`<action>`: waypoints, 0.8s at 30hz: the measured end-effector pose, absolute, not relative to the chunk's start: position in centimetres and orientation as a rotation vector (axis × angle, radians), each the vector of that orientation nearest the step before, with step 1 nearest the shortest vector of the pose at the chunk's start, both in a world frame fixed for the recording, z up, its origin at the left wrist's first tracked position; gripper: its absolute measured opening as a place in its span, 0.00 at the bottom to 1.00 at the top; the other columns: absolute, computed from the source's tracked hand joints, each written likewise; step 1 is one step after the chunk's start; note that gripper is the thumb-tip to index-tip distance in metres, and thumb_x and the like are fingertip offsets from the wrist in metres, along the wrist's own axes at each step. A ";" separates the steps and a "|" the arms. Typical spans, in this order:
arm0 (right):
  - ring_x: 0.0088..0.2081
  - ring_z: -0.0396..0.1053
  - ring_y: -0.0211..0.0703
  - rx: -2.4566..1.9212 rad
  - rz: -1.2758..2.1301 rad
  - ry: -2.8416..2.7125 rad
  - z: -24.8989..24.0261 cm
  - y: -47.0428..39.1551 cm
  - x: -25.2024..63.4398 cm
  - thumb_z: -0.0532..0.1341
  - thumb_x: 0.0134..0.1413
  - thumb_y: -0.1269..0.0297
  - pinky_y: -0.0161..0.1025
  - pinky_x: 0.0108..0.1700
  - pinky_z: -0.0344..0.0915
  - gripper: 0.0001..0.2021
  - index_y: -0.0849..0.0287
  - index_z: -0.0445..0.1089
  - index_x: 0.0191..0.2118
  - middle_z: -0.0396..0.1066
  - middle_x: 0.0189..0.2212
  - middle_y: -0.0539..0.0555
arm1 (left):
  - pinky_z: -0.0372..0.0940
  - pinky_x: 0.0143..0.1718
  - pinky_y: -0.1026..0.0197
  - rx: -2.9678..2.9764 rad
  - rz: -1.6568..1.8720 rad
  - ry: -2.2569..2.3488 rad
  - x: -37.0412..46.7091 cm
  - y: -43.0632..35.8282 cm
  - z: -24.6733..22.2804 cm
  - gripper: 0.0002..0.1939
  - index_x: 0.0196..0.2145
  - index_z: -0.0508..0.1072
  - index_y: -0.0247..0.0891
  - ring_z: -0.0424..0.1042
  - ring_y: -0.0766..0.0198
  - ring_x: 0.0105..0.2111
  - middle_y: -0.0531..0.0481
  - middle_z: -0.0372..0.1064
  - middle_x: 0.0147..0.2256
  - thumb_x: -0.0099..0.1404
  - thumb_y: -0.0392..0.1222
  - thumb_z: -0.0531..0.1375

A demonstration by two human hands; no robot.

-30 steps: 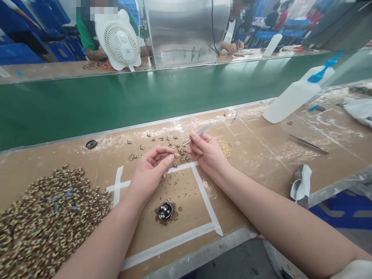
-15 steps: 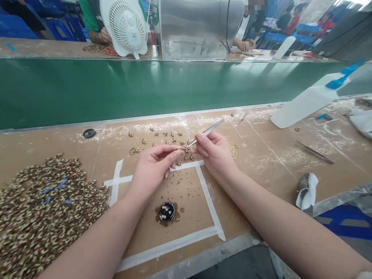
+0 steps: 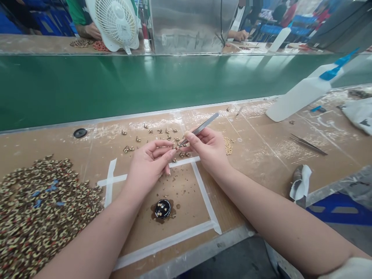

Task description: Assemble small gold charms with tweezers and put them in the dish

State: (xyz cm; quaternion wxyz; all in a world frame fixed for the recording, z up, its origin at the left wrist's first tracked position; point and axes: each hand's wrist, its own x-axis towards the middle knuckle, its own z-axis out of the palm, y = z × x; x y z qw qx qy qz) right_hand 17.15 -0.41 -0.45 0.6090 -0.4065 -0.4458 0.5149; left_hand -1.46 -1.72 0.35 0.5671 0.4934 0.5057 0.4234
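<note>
My right hand [image 3: 209, 147] is closed around metal tweezers [image 3: 202, 126], whose tips point down-left toward my left fingertips. My left hand [image 3: 149, 161] pinches a small metal piece [image 3: 174, 147] between thumb and forefinger; the fingers hide much of it. The tweezer tips meet or nearly meet this piece. Several similar small bronze-coloured pieces [image 3: 159, 131] stand scattered behind my hands. Below them a small round black dish [image 3: 162, 209] holds dark liquid and several pale beads, with a wet stain around it. Right of my right hand lies a pile of tiny golden beads [image 3: 228, 146].
A large heap of small patterned pieces [image 3: 49, 217] covers the left. White tape [image 3: 165, 246] frames the dish area. A black lid [image 3: 80, 133], spare tweezers [image 3: 309, 144] and a white bottle [image 3: 299, 97] lie around. Beyond the green strip [image 3: 116, 85] stand a fan [image 3: 116, 23] and other people's hands.
The whole view has shifted slightly, moving things left and up. My hands stay together, with the tweezers still in my right hand and the small piece in my left.
</note>
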 end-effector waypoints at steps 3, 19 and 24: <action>0.35 0.80 0.42 -0.954 1.193 -1.051 -0.4 -0.5 17.2 0.77 0.56 0.51 0.41 0.40 0.86 0.15 0.57 0.79 0.36 0.78 0.32 0.51 | 0.59 0.19 0.65 1.145 0.998 1.181 -1.4 -1.6 0.4 0.17 0.42 0.78 0.42 0.68 0.71 0.17 0.48 0.84 0.37 0.62 0.48 0.77; 0.34 0.80 0.42 -1.035 1.166 -1.112 -0.4 -0.5 17.3 0.78 0.51 0.45 0.44 0.42 0.87 0.20 0.56 0.79 0.36 0.78 0.32 0.51 | 0.60 0.19 0.69 1.135 1.009 1.156 -1.1 -2.0 1.0 0.15 0.40 0.70 0.42 0.67 0.73 0.17 0.52 0.83 0.32 0.63 0.39 0.74; 0.32 0.79 0.41 -0.999 1.175 -1.095 -0.4 -0.5 17.3 0.79 0.52 0.47 0.44 0.41 0.87 0.19 0.57 0.79 0.35 0.77 0.31 0.50 | 0.62 0.19 0.69 1.166 1.032 1.160 -1.0 -2.0 1.0 0.15 0.38 0.69 0.41 0.66 0.72 0.17 0.52 0.82 0.29 0.64 0.38 0.73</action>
